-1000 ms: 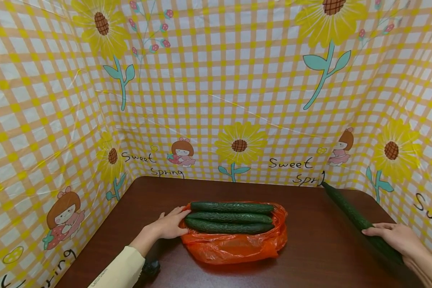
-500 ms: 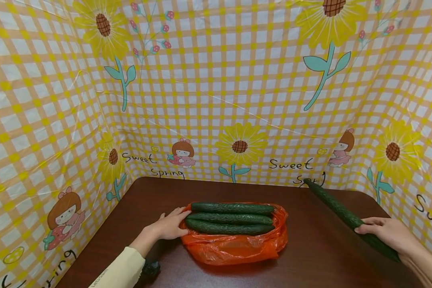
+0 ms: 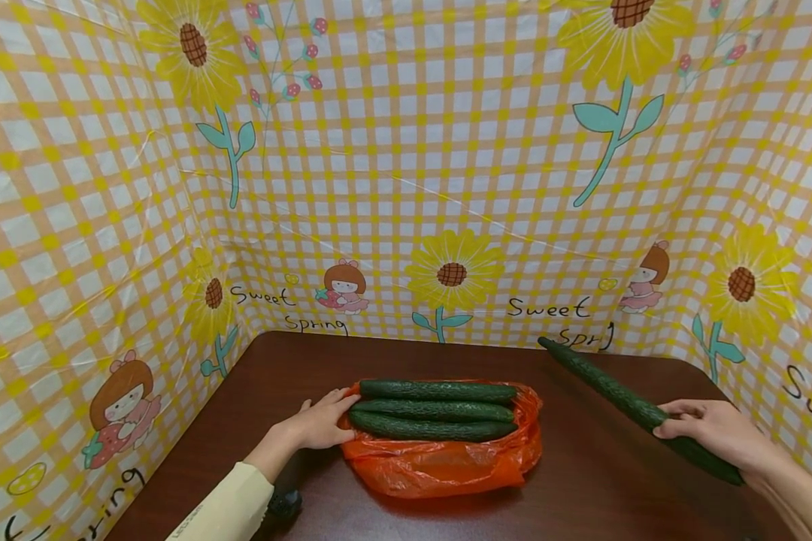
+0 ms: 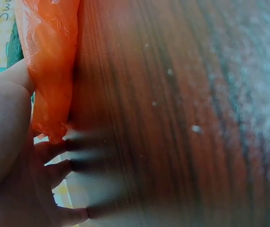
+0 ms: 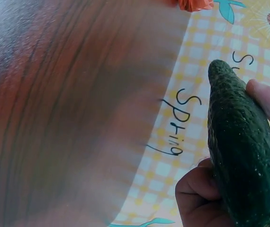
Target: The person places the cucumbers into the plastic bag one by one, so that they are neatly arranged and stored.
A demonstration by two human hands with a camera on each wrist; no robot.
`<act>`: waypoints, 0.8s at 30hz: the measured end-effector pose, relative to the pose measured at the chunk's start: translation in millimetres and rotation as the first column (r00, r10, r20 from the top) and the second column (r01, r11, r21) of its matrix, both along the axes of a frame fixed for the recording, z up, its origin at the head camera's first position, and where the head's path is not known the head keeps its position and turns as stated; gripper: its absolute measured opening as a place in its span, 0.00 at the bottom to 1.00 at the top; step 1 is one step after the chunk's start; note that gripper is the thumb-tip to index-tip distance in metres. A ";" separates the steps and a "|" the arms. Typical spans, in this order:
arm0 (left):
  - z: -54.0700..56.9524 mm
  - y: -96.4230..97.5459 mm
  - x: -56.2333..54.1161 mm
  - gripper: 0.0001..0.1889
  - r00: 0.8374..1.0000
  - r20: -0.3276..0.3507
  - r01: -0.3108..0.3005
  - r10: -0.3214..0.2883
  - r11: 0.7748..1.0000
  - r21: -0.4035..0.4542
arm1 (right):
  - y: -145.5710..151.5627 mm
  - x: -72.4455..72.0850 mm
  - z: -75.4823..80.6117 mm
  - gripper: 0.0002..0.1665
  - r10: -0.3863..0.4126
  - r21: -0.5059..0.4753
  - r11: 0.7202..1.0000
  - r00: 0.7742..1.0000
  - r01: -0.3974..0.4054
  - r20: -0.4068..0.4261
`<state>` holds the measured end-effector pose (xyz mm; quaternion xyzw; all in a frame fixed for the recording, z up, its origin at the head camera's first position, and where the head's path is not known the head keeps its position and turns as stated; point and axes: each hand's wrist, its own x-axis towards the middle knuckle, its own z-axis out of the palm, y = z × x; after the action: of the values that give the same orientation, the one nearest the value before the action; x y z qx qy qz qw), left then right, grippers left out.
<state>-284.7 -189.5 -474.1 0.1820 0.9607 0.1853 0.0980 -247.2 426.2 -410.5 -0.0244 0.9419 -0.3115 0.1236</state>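
Observation:
Raised over the right side of the table, a long dark green cucumber slants with its far tip up and to the left. My right hand grips it near its close end, with thumb on one side and curled fingers on the other. Several matching cucumbers lie side by side in a crumpled red-orange plastic bag in the middle. My left hand rests at the bag's left end, fingers fairly straight and spread. In the left wrist view its thumb touches the plastic.
The dark brown wooden table runs back to a checked cloth with sunflowers and lettering, which hangs behind and on both sides. A small black object lies beside my left sleeve.
My right hand has carried its cucumber leftward, and the far tip has swung left toward the bag. The left hand, the bag and the cucumbers in it have stayed put.

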 end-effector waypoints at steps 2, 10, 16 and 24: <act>0.0 0.0 -0.6 0.38 1.000 0.002 0.003 -0.003 1.000 0.003 | -2.3 -0.6 0.6 0.40 0.009 -0.002 1.000 1.000 -0.009 -0.008; -1.8 -1.3 -2.5 0.38 1.000 0.004 0.004 -0.004 1.000 -0.002 | -13.8 -4.8 6.1 0.36 0.054 -0.025 0.998 0.997 -0.056 -0.048; -2.0 -1.1 -1.8 0.38 1.000 0.008 0.001 -0.001 1.000 0.001 | -23.5 -6.8 7.3 0.35 0.105 -0.047 0.993 0.993 -0.108 -0.062; -0.6 -0.6 -2.0 0.38 1.000 0.012 0.002 -0.002 1.000 -0.001 | -40.1 -9.9 8.7 0.33 0.157 -0.091 0.982 0.985 -0.164 -0.077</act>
<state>-286.7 -190.1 -474.8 0.1818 0.9600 0.1860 0.1037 -257.1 386.1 -401.7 -0.1170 0.9244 -0.3447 0.1143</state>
